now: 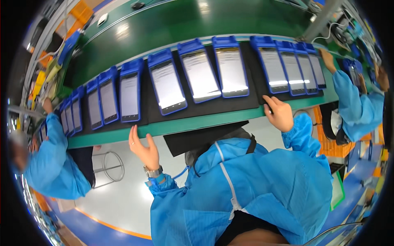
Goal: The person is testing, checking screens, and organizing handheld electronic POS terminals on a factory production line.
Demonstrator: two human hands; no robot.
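A row of handheld touchscreen devices in blue frames lies along a black mat [201, 110], screens lit. My left hand [144, 149] hovers at the green bench edge [197, 124], fingers stretched and apart, holding nothing; a metal watch [153, 171] is on its wrist. Closest to it is a device with a lit screen [129, 98]. At the mat's front edge, my right hand [280, 115] has its index finger and thumb apart, with nothing visible between them. Just beyond it lies another blue-framed device [273, 67]. Further devices [199, 74] lie between the hands.
A green conveyor surface [172, 26] runs behind the devices. Co-workers in blue smocks sit at left [53, 160] and right [357, 102], hands at the bench. A wire-framed stool [110, 166] stands lower left; an orange crate [330, 137] is below the bench at right.
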